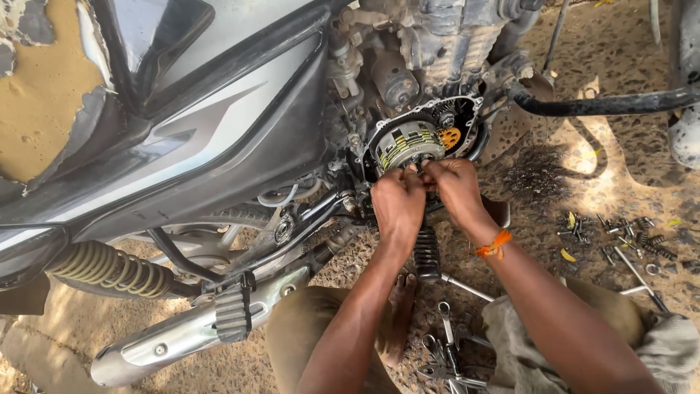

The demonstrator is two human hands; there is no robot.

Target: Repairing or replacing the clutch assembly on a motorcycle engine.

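Observation:
A motorcycle stands with its engine side cover off, and a round clutch assembly [409,143] with a small orange gear [451,137] shows inside the open case. Both of my hands meet just below the clutch. My left hand [396,202] has its fingers curled against the lower edge of the clutch. My right hand [453,186], with an orange thread on the wrist, pinches at the same spot. What the fingertips hold is hidden between them.
A black footrest [426,253] juts out under my wrists. Spanners [446,352] lie on the ground by my knees. Several bolts and springs [620,237] are scattered to the right. The silver exhaust [191,330] and rear shock spring [109,268] lie lower left.

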